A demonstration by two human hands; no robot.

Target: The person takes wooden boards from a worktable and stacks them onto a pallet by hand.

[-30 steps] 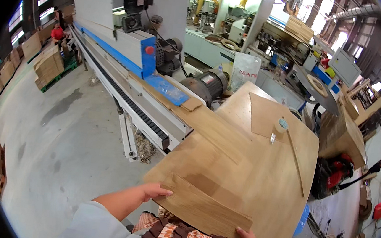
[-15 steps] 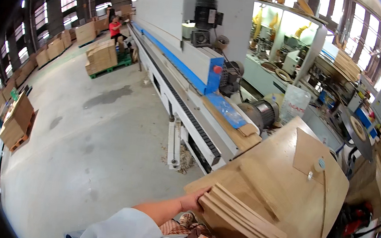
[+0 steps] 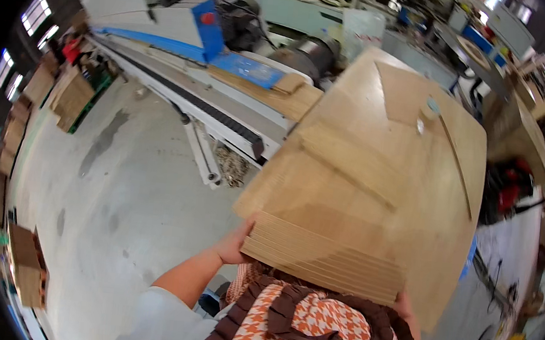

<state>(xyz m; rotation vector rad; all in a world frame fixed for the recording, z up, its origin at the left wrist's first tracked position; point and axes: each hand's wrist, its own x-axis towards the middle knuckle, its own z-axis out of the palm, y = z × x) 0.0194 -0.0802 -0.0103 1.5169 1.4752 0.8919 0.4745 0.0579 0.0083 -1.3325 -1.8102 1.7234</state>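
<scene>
A stack of several thin wooden boards (image 3: 320, 256) is held level at the near edge of the wooden tabletop (image 3: 371, 238), close to my apron. My left hand (image 3: 237, 242) is closed on the stack's left end. At the opposite end my right hand (image 3: 405, 305) grips the boards, its fingers only partly in sight. Whether the stack rests on the tabletop or just above it I cannot tell. Beyond the stack, a flat wooden strip (image 3: 351, 171) lies on the tabletop.
A brown panel piece (image 3: 401, 94), a roll of tape (image 3: 428, 109) and a thin strip (image 3: 457, 165) lie on the tabletop's far part. Left of it runs a long machine with a conveyor track (image 3: 218, 116). Boards on a pallet (image 3: 69, 98) stand on the floor farther left.
The view has turned right and downward. The stack has swung from a slanted hold to lie more squarely before me, and my right hand now shows more at its right end.
</scene>
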